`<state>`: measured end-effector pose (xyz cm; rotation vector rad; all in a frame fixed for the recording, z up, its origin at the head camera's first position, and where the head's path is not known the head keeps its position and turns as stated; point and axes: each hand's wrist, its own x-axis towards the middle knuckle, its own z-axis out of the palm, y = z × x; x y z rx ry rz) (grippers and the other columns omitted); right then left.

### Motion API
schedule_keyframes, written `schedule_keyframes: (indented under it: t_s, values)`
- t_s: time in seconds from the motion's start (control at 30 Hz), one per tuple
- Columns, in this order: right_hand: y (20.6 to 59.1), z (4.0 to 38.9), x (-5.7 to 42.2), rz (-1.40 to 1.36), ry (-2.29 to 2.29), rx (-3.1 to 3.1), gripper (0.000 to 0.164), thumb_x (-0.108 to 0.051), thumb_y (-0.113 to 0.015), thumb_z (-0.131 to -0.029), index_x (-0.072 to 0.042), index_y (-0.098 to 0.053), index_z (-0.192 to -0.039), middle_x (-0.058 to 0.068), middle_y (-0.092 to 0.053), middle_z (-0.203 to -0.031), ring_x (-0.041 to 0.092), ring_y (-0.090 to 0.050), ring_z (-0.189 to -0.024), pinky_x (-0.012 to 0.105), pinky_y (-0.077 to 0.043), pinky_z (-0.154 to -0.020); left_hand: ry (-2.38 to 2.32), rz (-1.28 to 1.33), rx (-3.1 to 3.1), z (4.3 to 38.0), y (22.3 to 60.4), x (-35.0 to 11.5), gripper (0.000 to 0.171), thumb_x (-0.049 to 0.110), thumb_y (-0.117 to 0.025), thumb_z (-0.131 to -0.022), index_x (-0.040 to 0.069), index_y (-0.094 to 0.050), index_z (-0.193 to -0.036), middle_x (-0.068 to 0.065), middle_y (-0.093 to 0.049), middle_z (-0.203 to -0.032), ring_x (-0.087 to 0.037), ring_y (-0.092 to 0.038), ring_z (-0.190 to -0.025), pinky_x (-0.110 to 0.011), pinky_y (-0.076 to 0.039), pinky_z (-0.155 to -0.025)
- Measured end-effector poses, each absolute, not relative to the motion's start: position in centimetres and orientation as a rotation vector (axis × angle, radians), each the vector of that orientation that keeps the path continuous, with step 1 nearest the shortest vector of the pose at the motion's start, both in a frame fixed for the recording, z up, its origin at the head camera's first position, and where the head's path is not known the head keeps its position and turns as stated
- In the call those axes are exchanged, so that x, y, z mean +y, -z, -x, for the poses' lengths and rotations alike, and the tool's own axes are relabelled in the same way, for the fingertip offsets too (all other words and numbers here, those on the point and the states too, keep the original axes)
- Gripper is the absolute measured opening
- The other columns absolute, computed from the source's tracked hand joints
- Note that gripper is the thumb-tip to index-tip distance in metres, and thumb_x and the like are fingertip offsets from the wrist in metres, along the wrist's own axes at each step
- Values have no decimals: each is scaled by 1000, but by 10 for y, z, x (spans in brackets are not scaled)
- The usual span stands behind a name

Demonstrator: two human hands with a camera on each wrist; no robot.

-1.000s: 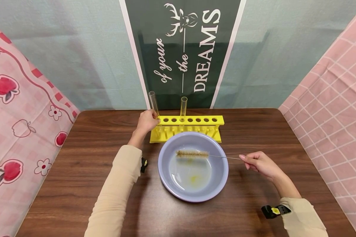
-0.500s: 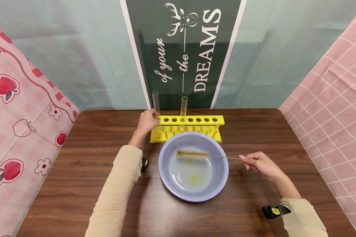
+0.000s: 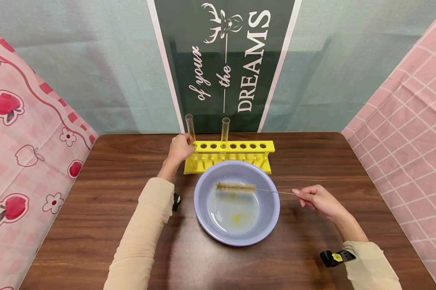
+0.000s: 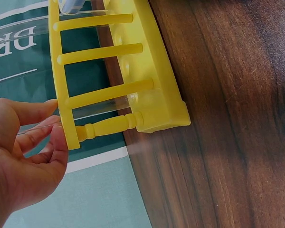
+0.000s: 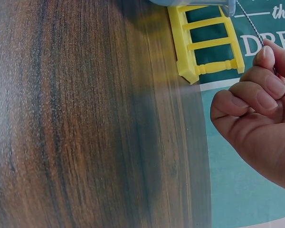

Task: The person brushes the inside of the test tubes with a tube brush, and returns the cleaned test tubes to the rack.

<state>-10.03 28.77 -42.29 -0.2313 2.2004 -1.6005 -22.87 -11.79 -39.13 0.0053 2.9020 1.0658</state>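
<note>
My left hand (image 3: pixel 181 147) is at the left end of a yellow test tube rack (image 3: pixel 246 146), its thumb and fingers around a clear test tube (image 3: pixel 190 125) that stands in the end hole. In the left wrist view the fingertips touch the rack's top bar (image 4: pixel 61 80), and the tube's lower part shows below the bar. My right hand (image 3: pixel 321 202) pinches the thin twisted wire handle of a test tube brush (image 3: pixel 236 187). The brown bristles hang over a lavender basin (image 3: pixel 200 205) holding shallow water with a yellow stain. A second test tube (image 3: pixel 225 131) stands in a middle hole.
The basin stands right in front of the rack, hiding part of its base. Wood-grain table (image 3: pixel 301 249) surrounds both. A printed cloth (image 3: pixel 232 72) hangs behind the table's back edge, and pink cloths (image 3: pixel 417 104) flank the sides.
The left test tube has come from leaning left to nearer upright, then dropped slightly lower with a small lean again. The right hand and brush have hardly moved.
</note>
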Motion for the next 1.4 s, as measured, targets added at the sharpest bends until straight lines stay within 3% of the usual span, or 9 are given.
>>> schedule_keyframes:
  t_s: [0.9,1.2,1.4]
  values:
    - [420,100,288,205,1608,2196,42,-13,-49,-94,11,-46,-60,-2,-28,-49,11,-21,-42,33,-17,-38,-1068,9,2911,224,387,-119,14,9,-62,-82,-1,-54,-88,-10,-47,-79,-25,-46,-80,-33,-37,-67]
    - [419,100,288,206,1568,2233,41,-15,-49,-94,9,-48,-61,-2,-28,-49,11,-23,-42,31,-20,-38,-1007,-9,2878,213,382,-131,30,14,-64,-82,-7,-58,-103,-13,-56,-88,-26,-50,-84,-35,-43,-73]
    - [420,100,288,197,1566,2238,41,-16,-49,-94,9,-48,-61,-2,-29,-49,11,-23,-42,31,-21,-38,-938,-85,2792,203,376,-133,26,18,-65,-83,-3,-63,-99,-14,-61,-92,-26,-53,-84,-35,-45,-72]
